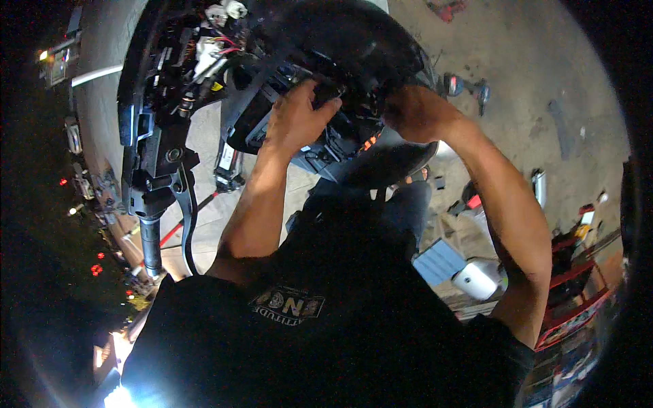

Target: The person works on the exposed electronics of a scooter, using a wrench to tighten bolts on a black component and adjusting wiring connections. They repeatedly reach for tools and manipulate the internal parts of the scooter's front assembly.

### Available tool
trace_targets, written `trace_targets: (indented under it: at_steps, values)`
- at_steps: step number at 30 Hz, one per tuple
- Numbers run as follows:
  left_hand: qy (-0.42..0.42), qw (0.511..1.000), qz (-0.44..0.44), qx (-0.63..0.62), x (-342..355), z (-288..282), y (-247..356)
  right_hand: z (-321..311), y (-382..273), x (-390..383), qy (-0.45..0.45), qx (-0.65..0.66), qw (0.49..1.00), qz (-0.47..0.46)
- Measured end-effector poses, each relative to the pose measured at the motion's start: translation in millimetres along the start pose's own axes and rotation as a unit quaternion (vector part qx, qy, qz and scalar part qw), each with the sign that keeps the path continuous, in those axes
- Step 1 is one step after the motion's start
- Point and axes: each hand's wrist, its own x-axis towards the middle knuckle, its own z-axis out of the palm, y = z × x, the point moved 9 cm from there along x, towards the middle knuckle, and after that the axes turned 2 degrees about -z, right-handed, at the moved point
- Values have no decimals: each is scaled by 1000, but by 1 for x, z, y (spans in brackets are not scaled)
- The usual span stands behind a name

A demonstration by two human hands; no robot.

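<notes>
Upper ctr: blk assy lies betw. L hand, thumb/fingers apart, hold unclear, and R hand, grip hidden.

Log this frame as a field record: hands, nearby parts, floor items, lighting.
Left hand: at dark housing, thumb spread; fingertip contact unclear
Right hand: at the housing's right side, mostly in shadow; hold unclear
Far left: handlebar grip, curved black lever
Upper left: exposed reddish wires
Right floor: silvery cylinder, blue-grey rectangular item
Lower right: red rack
Light: bright glare lower left
</notes>
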Motion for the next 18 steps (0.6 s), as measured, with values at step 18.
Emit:
trace_targets:
  at_steps: [18]
  values:
    - [296,951,92,13,-49,-30,23,27,26,-33,325,219,911,-127]
